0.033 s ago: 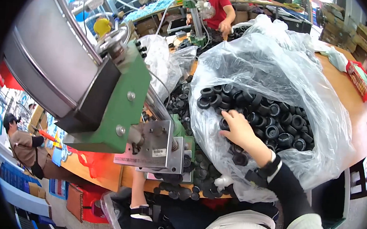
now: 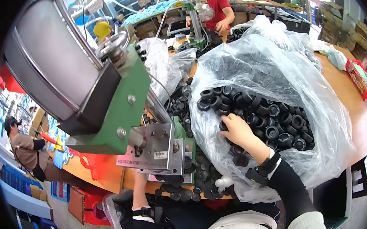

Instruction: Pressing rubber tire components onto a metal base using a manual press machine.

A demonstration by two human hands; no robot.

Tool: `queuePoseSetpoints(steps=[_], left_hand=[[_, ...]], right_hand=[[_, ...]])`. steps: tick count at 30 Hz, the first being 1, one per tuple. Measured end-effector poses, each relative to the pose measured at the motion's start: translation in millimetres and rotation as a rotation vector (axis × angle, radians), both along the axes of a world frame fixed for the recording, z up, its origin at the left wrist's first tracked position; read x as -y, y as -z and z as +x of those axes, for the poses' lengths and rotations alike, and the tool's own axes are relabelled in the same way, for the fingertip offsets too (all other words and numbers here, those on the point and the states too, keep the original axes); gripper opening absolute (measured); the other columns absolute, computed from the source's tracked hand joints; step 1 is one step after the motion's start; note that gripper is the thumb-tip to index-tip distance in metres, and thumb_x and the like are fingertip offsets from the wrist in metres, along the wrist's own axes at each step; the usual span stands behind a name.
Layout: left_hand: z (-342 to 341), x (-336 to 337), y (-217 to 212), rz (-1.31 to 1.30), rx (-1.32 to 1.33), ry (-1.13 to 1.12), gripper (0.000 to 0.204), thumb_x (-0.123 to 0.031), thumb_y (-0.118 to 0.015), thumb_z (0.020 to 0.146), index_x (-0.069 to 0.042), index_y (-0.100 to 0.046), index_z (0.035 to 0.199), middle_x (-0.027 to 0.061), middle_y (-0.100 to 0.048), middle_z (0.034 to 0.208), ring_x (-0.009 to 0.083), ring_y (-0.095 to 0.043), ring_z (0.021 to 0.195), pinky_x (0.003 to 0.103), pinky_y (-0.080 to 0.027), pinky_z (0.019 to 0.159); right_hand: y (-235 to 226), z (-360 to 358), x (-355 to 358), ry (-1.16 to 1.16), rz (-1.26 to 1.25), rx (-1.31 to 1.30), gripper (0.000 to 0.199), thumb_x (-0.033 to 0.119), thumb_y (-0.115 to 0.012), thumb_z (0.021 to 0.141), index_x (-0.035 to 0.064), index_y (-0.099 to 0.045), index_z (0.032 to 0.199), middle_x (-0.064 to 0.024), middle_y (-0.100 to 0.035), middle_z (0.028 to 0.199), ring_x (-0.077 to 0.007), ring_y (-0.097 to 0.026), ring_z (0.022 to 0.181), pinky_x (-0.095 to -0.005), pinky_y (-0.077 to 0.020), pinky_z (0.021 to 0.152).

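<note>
My right hand (image 2: 239, 131) reaches over the near left side of a large clear plastic bag (image 2: 327, 126) full of small black rubber tyres (image 2: 271, 132). Its thumb and fingers curve around one black tyre (image 2: 223, 125) at the edge of the pile. My left forearm (image 2: 139, 190) rises from the lower edge to a green press (image 2: 118, 124) with a metal block (image 2: 159, 149) at its lower end. That block hides my left hand, so its fingers and anything in them do not show.
Flat black rubber pieces (image 2: 202, 172) lie around the press base and along the table's front edge. A red basket (image 2: 361, 79) stands at the far right of the wooden table (image 2: 356, 115). Across it, a person in red (image 2: 217, 9) works at another press; someone in brown (image 2: 23, 147) is at left.
My right fingers have drawn slightly closer around the tyre. Across the table, the co-worker's hand has moved a little left and up. My left arm is nearly unchanged.
</note>
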State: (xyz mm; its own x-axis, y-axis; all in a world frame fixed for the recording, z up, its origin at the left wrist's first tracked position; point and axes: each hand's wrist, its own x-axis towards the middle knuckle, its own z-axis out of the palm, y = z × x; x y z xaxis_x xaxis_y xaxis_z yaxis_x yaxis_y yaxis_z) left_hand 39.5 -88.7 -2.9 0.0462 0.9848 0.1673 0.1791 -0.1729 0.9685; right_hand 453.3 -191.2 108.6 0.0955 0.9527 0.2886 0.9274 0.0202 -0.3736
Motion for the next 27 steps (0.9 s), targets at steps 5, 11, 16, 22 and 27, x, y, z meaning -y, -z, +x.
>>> queuePoseSetpoints(steps=[5,11,16,22,27], left_hand=[[-13.3,39.8,-33.8,-0.040,0.334,-0.140,0.046,-0.023,-0.056,0.089,0.004,-0.051,0.126,0.0152,-0.061,0.112,0.0323,-0.056,0.111,0.044,-0.044,0.091],[41.0,98.5,-146.5,0.837,-0.551,-0.045,0.077,-0.014,-0.075,0.075,0.004,-0.034,0.138,0.0140,-0.049,0.129,0.0212,-0.061,0.097,0.033,-0.051,0.079],[97.3,79.4,-154.6,0.368,0.042,-0.212,0.042,-0.019,-0.080,0.070,0.001,-0.062,0.103,0.0110,-0.067,0.101,0.0213,-0.063,0.090,0.035,-0.047,0.084],[61.3,95.5,-158.4,0.498,-0.414,-0.108,0.043,-0.018,-0.079,0.068,-0.003,-0.064,0.105,0.0102,-0.067,0.102,0.0270,-0.061,0.098,0.037,-0.046,0.089],[-12.6,131.4,-118.6,0.330,-0.349,-0.353,0.043,-0.007,-0.075,0.071,0.002,-0.062,0.111,0.0145,-0.065,0.106,0.0243,-0.062,0.101,0.033,-0.045,0.092]], right_hand=[[-27.3,-15.8,25.8,-0.077,0.223,-0.284,0.047,0.020,-0.075,0.074,0.0011,-0.056,0.113,-0.0157,-0.052,0.107,-0.0337,-0.057,0.097,-0.0395,-0.0481,0.082],[-85.4,-37.9,98.5,-0.131,0.324,-0.468,0.053,0.013,-0.077,0.074,0.0039,-0.057,0.122,-0.0126,-0.050,0.110,-0.0266,-0.053,0.101,-0.0338,-0.0449,0.086],[-92.2,-67.8,113.1,-0.121,0.282,-0.564,0.053,0.012,-0.079,0.071,0.0028,-0.058,0.119,-0.0128,-0.052,0.111,-0.0269,-0.054,0.101,-0.0330,-0.0453,0.086],[-86.8,-130.5,86.1,-0.417,0.157,-0.740,0.057,0.014,-0.076,0.075,-0.0008,-0.050,0.124,-0.0174,-0.053,0.118,-0.0325,-0.056,0.104,-0.0362,-0.0478,0.086],[-56.4,-173.6,42.8,-0.519,0.230,-0.690,0.055,0.011,-0.072,0.078,-0.0007,-0.045,0.124,-0.0219,-0.052,0.117,-0.0413,-0.052,0.108,-0.0407,-0.0469,0.088]])
